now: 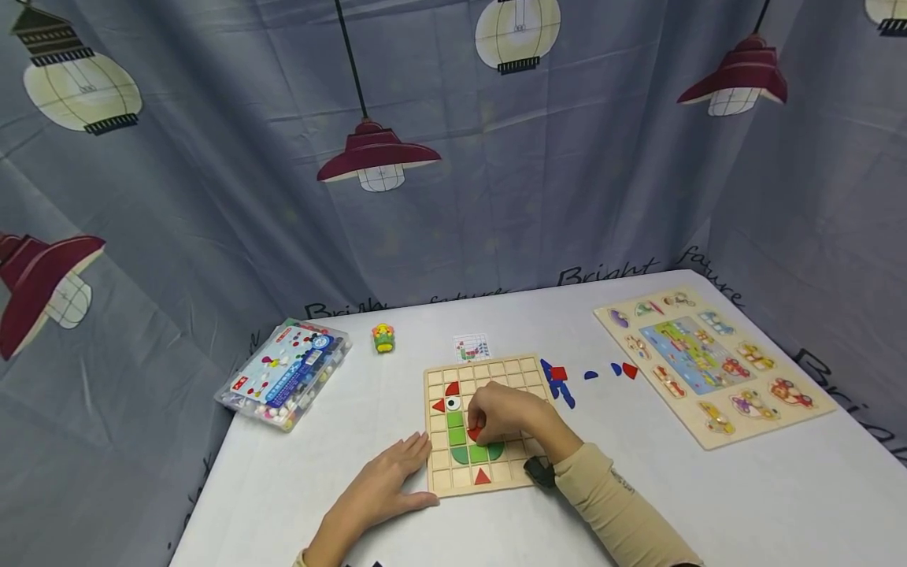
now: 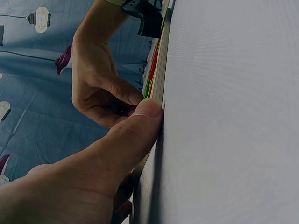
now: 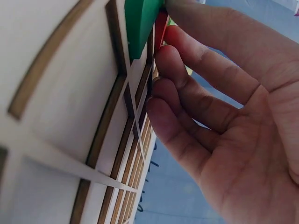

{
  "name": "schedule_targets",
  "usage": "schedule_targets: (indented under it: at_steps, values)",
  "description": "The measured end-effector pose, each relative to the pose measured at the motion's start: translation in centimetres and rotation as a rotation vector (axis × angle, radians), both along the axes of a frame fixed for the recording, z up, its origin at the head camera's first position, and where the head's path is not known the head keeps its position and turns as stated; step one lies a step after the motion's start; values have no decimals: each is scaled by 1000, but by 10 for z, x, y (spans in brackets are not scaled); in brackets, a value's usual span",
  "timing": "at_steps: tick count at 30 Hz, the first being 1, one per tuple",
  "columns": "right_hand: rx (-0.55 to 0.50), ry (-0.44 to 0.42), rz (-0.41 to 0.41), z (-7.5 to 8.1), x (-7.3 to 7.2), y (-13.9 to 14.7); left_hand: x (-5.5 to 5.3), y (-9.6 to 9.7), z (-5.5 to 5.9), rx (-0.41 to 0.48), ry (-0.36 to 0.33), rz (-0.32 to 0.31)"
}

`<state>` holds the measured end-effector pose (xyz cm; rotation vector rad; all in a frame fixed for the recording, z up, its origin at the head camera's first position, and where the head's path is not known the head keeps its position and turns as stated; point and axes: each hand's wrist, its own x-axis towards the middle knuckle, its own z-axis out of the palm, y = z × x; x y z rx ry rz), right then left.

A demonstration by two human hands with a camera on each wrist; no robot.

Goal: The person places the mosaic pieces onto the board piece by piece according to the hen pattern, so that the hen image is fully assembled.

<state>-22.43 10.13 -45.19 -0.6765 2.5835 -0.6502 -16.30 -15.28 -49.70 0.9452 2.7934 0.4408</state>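
**Small red puzzle piece [image 1: 474, 434] pinched in your right hand [image 1: 509, 413]**

The small red puzzle piece sits at the tips of your thumb and forefinger, toward 8 o'clock of the hand; your fingers hide part of its outline. The right wrist view shows your other fingers curved beside it. You have it at the pale wooden gridded board [image 1: 441, 479], though you cannot tell whether it has touched down.

Around the piece, two bright green squares [image 1: 456, 420] lie between 9 and 10 o'clock, another bright green square [image 1: 479, 454] at 6, and dark green rounded pieces [image 1: 496, 451] at 4 and 7. A white disc with a black centre [image 1: 453, 403] is near 11, and a red triangle [image 1: 483, 477] sits lower, near 6.

At the board's 8 o'clock, your left hand [image 1: 390, 480] lies with its fingers straight and close together, thumb apart and pressing the edge.

Clockwise from the board's centre: a small printed card [image 1: 471, 347] just short of 12, loose blue pieces [image 1: 569, 395] and a red square [image 1: 558, 373] at 2, a large wooden picture puzzle [image 1: 687, 405] between 2 and 3, a clear plastic box [image 1: 283, 374] past 9, and a green-and-yellow figurine [image 1: 383, 339] at 10.
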Motion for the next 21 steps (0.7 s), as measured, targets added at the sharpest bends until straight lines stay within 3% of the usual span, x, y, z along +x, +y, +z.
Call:
schedule_targets:
  at_steps: [8,21]
  values:
    - [3,56,-10,-1,-5,2,-3,0,-1,17,47,-22]
    - [10,69,-25,-3,-4,1,-1,-1,1,9,24,-13]
